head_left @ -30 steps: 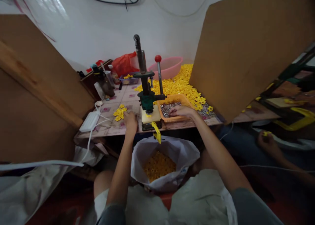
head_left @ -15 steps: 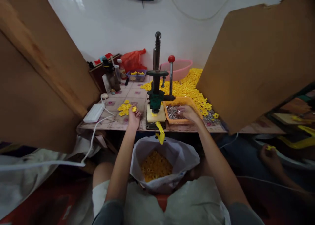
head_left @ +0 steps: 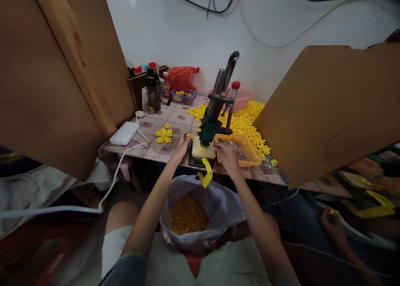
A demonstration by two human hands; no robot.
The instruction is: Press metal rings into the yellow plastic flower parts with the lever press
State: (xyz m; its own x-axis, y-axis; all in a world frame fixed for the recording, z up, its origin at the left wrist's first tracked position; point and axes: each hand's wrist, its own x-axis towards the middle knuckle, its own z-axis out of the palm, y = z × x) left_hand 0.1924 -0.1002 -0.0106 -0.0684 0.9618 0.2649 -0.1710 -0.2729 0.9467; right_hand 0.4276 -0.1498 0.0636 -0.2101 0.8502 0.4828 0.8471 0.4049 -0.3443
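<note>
A hand press (head_left: pixel 210 125) with a red-knobbed lever (head_left: pixel 235 85) stands at the table's front. A yellow flower-shaped piece (head_left: pixel 201 148) lies on its pale pad (head_left: pixel 196 153), under the press head. Just left of the pad, my left hand (head_left: pixel 180 149) is closed on another yellow flower-shaped piece (head_left: pixel 189 135). My right hand (head_left: pixel 228 156) reaches to the pad's right edge, fingers pinched together; whatever they hold is too small to make out. Behind that hand, an orange basket (head_left: pixel 254 159) contains small shiny metal parts (head_left: pixel 241 151).
A heap of yellow pieces (head_left: pixel 250 121) spreads behind the basket, beside a pink basin (head_left: pixel 245 97). Several more pieces (head_left: pixel 164 134) lie left of my left hand. Below the table edge hangs an open white sack (head_left: pixel 221 211). Cardboard panels (head_left: pixel 328 111) flank the table. A co-worker's hand (head_left: pixel 333 223) is at right.
My right hand has left the basket and moved left to the press pad. My left hand has come away from the small pile, closer to the press. The view has tilted.
</note>
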